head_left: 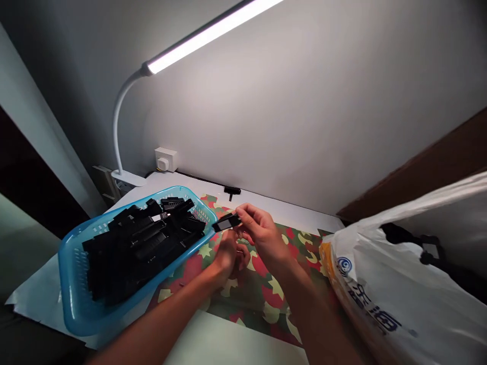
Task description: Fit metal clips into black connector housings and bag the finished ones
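A small black plastic part [225,223] with a greyish flat face is held up above a camouflage-patterned mat [232,299]. My right hand [261,233] pinches its right end between thumb and fingers. Just below, my left hand [228,253] is closed with its fingers curled, its fingertips up against the underside of the same part. Where the fingertips meet, the details are partly hidden. To the left stands a blue plastic basket [70,284] heaped with similar black plastic parts [148,243].
A white desk lamp [117,116] shines from the back left, beside a white plug box [166,158]. A small black object [232,191] lies on the white table near the wall. At the right, a white plastic bag [399,274] bulges beside the mat.
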### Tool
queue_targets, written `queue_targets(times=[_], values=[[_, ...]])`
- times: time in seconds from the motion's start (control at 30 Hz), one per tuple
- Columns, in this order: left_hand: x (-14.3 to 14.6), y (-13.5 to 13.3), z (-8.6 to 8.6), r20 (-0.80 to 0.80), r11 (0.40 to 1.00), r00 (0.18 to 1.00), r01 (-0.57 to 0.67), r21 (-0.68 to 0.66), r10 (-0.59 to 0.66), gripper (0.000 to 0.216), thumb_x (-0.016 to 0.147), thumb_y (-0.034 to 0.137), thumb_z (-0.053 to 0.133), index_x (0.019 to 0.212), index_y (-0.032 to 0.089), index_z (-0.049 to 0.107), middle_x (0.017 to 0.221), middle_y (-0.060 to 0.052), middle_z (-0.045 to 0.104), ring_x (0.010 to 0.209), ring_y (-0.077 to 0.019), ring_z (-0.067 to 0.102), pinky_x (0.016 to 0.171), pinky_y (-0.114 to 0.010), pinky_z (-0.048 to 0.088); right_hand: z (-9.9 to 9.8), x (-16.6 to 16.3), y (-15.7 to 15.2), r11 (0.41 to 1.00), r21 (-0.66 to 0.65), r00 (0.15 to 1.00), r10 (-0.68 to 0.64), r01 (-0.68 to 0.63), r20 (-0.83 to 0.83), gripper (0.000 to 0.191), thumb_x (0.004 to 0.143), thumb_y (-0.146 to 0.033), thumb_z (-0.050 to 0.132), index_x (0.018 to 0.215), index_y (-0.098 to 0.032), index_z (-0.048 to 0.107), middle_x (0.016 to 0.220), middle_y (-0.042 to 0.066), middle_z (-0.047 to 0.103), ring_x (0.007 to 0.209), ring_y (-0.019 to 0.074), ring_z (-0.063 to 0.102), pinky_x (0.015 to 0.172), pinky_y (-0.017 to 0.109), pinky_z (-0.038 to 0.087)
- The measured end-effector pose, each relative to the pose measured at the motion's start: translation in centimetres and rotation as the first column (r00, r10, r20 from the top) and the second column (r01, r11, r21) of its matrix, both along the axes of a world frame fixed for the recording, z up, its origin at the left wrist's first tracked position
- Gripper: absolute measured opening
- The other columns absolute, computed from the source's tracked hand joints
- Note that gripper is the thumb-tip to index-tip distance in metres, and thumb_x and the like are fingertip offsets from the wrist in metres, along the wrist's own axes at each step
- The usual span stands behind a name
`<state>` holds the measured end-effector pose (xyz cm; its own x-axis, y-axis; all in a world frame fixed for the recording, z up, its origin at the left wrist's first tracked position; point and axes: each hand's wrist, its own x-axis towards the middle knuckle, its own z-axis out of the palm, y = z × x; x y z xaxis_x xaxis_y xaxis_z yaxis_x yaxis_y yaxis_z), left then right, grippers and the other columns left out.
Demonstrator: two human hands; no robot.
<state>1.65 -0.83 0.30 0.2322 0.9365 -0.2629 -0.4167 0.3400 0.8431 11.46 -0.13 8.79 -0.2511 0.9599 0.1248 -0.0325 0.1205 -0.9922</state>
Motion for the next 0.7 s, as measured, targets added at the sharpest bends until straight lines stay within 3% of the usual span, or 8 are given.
queue_targets(times=[0.03,0.1,0.23,0.33,0.4,0.5,0.6,0.7], values=[[-0.2,0.1,0.1,0.023,0.997,0.997,0.078,-0.019,-0.077,0.062,0.103,0.071,0.043,0.099,0.015,0.069,0.061,0.0,0.059,0.042,-0.0135,0.051,0.038,-0.025,0.038,0.1,1.1,-0.3,0.998,-0.058,0.998,-0.002,-0.002,-0.068,0.04,0.09,-0.058,0.072,0.079,-0.022,0.058,0.074,-0.003,0.052,0.063,0.0126,0.047,0.059,0.025,0.044],[-0.3,0.4,0.5,0.084,0.989,0.986,0.145,-0.015,-0.144,0.068,0.098,0.08,0.036,0.102,0.019,0.065,0.055,0.003,0.054,0.038,-0.0118,0.044,0.036,-0.022,0.03,0.0,3.1,-1.0,0.987,-0.157,0.989,0.005,-0.028,-0.145,0.047,0.083,-0.063,0.08,0.078,-0.021,0.059,0.072,-0.004,0.051,0.058,0.0102,0.042,0.052,0.023,0.04],[0.5,0.2,1.7,0.154,0.96,0.947,0.279,0.041,-0.282,0.065,0.089,0.082,0.054,0.115,0.023,0.059,0.061,0.005,0.059,0.036,-0.0096,0.038,0.036,-0.02,0.021,-1.7,6.0,-1.8,0.952,-0.306,0.993,-0.011,-0.025,-0.117,0.054,0.08,-0.071,0.08,0.081,-0.022,0.06,0.061,-0.008,0.046,0.045,0.0075,0.036,0.041,0.021,0.03],[1.3,-0.3,2.1,0.077,0.922,0.919,0.387,0.003,-0.386,0.06,0.09,0.079,0.059,0.103,0.02,0.062,0.062,0.003,0.058,0.038,-0.0058,0.031,0.041,-0.02,0.019,-3.8,7.0,-1.2,0.965,-0.223,0.99,-0.142,0.136,-0.012,0.055,0.082,-0.074,0.077,0.08,-0.02,0.065,0.056,-0.008,0.044,0.041,0.0065,0.032,0.037,0.02,0.024],[1.6,-0.5,2.1,0.042,0.9,0.9,0.435,-0.015,-0.434,0.061,0.091,0.078,0.059,0.086,0.017,0.061,0.06,0.003,0.053,0.041,-0.0042,0.027,0.045,-0.021,0.02,-5.0,7.1,-0.7,0.964,-0.145,0.974,-0.226,0.222,-0.015,0.054,0.081,-0.072,0.078,0.078,-0.019,0.067,0.06,-0.005,0.053,0.042,0.0076,0.038,0.037,0.022,0.027],[1.7,-0.3,1.8,0.035,0.912,0.912,0.41,-0.006,-0.409,0.065,0.085,0.081,0.065,0.074,0.018,0.055,0.059,0.005,0.047,0.044,-0.0039,0.025,0.046,-0.021,0.02,-5.8,7.0,-0.3,0.942,-0.054,0.939,-0.334,0.331,-0.08,0.048,0.082,-0.066,0.079,0.078,-0.019,0.071,0.074,0.001,0.067,0.049,0.0098,0.05,0.042,0.023,0.037],[1.5,0.2,1.6,0.023,0.923,0.923,0.385,-0.007,-0.385,0.066,0.083,0.083,0.066,0.071,0.019,0.053,0.049,0.009,0.033,0.043,-0.0049,0.023,0.047,-0.021,0.019,-5.9,6.4,-0.5,0.935,-0.017,0.926,-0.354,0.355,-0.128,0.042,0.083,-0.06,0.081,0.087,-0.019,0.078,0.073,0.001,0.069,0.051,0.0126,0.06,0.046,0.024,0.046],[1.5,0.6,1.7,0.011,0.953,0.953,0.301,-0.022,-0.301,0.06,0.08,0.075,0.074,0.077,0.019,0.055,0.055,0.007,0.043,0.042,-0.0044,0.027,0.046,-0.022,0.02,-6.1,5.7,-0.8,0.947,-0.059,0.928,-0.323,0.317,-0.186,0.042,0.08,-0.057,0.086,0.098,-0.019,0.08,0.08,0.002,0.073,0.049,0.015,0.067,0.044,0.025,0.051]])
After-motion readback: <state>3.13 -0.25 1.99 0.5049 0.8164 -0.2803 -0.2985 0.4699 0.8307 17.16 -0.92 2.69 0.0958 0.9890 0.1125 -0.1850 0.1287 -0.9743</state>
